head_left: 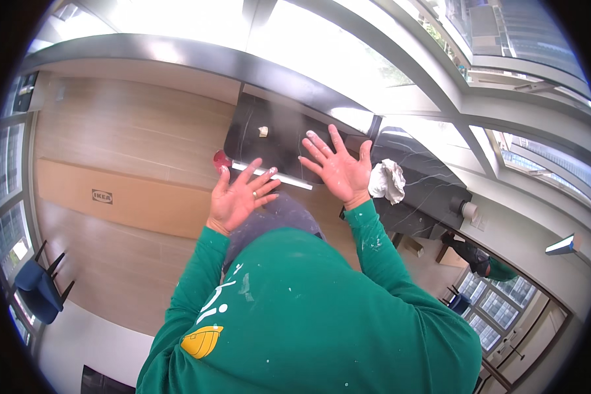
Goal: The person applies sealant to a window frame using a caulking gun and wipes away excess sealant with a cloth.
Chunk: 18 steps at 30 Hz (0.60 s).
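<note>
Both of my palms are turned up, fingers spread, with white smears on the fingertips. My left hand (235, 200) holds nothing and wears a ring. Just beyond it are a long white strip (282, 177) and a round red object (222, 159) whose kind I cannot make out. My right hand (341, 172) is also bare, raised in front of a black marble-look surface (279, 141). Beside its wrist, a crumpled white cloth or paper (387, 180) rests on the dark counter (417, 161). A small pale lump (263, 131) sits on the black surface.
A long flat cardboard box (125, 197) lies on the wood-look floor (111, 131) to the left. Beyond it stands a blue chair (39, 285). Large windows (335, 46) run along the far side. At right, a mirror (482, 289) reflects a person in green.
</note>
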### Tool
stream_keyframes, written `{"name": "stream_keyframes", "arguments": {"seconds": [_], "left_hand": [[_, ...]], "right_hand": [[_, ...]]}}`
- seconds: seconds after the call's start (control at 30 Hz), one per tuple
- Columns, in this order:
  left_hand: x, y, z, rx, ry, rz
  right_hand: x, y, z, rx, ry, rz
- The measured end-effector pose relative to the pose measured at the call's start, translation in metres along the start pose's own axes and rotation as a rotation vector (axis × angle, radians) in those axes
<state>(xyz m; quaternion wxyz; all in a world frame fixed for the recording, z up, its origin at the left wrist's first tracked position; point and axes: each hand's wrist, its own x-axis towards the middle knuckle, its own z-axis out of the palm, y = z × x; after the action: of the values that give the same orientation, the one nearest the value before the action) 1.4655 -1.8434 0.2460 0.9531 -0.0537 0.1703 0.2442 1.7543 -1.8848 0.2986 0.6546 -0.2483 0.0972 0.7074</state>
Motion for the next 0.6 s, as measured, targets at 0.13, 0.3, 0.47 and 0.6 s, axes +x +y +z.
{"name": "stream_keyframes", "arguments": {"seconds": [0.13,0.3,0.47,0.6], "left_hand": [[-0.033,0.028,-0.008,0.026,0.033,0.079],[-0.098,0.056,-0.057,0.327,0.504,0.188],[-0.224,0.058,-0.189,0.316,1.077,0.42],[-0.376,-0.051,-0.315,0.365,1.679,0.095]], "right_hand": [[0.045,0.06,0.032,0.052,-0.077,0.199],[0.093,0.077,-0.023,-0.773,-0.067,0.492],[0.13,0.093,-0.109,-2.247,0.015,0.445],[0.155,0.138,-0.08,-2.236,-0.128,0.665]]}}
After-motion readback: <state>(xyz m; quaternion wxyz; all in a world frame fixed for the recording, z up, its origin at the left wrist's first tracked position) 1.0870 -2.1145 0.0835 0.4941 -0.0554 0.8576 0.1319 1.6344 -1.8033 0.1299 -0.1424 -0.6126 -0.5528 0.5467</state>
